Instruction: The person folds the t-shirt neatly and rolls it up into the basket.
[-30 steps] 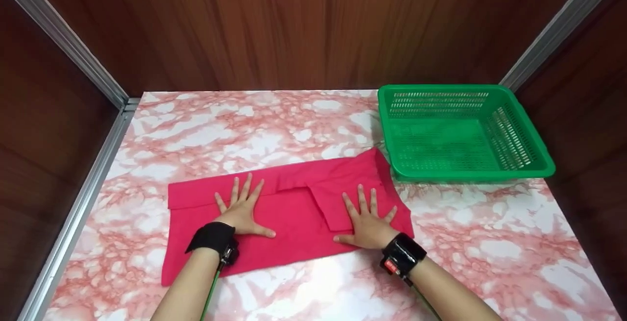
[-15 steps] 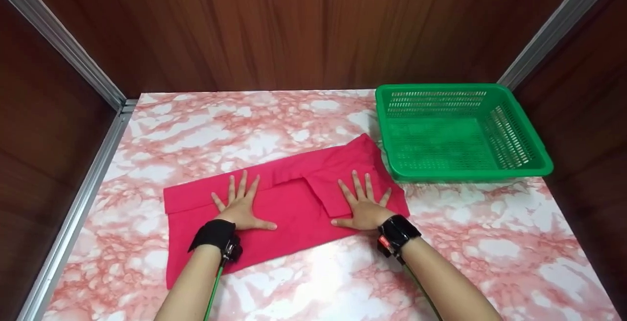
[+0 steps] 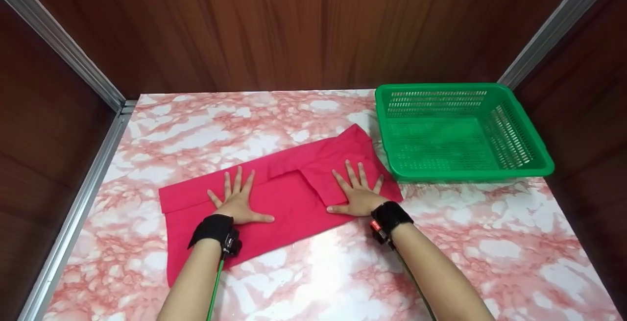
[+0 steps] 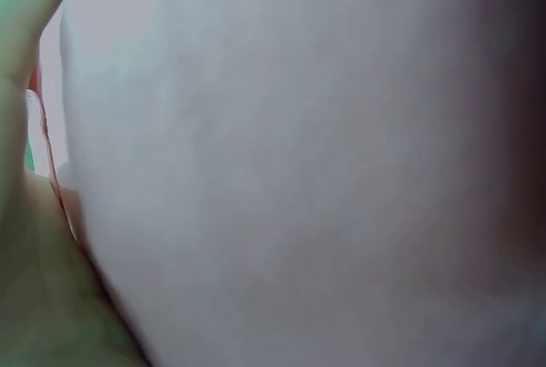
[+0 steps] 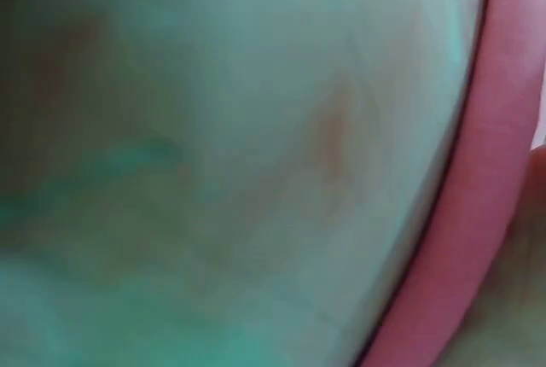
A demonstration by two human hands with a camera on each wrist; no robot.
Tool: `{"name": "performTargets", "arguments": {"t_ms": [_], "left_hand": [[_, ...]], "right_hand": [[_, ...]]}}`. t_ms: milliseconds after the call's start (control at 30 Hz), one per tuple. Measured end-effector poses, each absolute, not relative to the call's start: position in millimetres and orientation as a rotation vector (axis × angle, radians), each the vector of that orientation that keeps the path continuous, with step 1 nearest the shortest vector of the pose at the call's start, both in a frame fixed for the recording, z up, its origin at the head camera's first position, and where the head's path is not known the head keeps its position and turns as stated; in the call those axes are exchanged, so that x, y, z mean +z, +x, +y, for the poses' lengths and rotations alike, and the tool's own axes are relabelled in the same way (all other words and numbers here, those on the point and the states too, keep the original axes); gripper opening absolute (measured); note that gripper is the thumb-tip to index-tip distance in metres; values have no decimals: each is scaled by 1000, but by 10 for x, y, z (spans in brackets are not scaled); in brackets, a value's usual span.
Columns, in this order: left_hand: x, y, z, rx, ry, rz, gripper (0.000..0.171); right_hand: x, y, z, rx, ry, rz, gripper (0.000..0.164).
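A bright pink-red shirt (image 3: 289,208) lies folded into a long strip, slanting up toward the right. Along its far side runs a folded-over band, and a sleeve-like flap (image 3: 325,179) lies near its right end. My left hand (image 3: 237,207) rests flat on the left part, fingers spread. On the right part, over the flap, my right hand (image 3: 360,197) lies palm down, also with fingers spread. The left wrist view is mostly a pale blur beside part of the hand (image 4: 38,290). In the right wrist view a strip of pink cloth (image 5: 478,196) borders a blurred surface.
A green plastic basket (image 3: 470,172) with slotted sides stands at the back right, close to the shirt's right end. The table (image 3: 196,137) has a red-and-white marbled top. Dark wood panels (image 3: 284,27) enclose it at the back and both sides.
Both hands have slid away from me across the table, the right one farther and slightly leftward. The shirt's right end has moved up with it, so the strip slants more steeply.
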State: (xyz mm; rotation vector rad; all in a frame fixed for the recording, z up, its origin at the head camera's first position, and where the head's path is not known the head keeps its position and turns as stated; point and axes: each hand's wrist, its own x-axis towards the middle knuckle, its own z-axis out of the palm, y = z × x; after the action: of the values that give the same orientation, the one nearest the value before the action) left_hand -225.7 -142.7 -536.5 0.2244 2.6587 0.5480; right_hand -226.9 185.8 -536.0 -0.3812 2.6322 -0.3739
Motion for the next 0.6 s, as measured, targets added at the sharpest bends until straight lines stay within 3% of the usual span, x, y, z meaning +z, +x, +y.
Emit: {"name": "performTargets", "arguments": {"t_ms": [600], "left_hand": [[-5423,-2344,-1438,615,137,2659,133]], "right_hand": [[-5360,-2584,1857,-345,-423,2613,107]]}}
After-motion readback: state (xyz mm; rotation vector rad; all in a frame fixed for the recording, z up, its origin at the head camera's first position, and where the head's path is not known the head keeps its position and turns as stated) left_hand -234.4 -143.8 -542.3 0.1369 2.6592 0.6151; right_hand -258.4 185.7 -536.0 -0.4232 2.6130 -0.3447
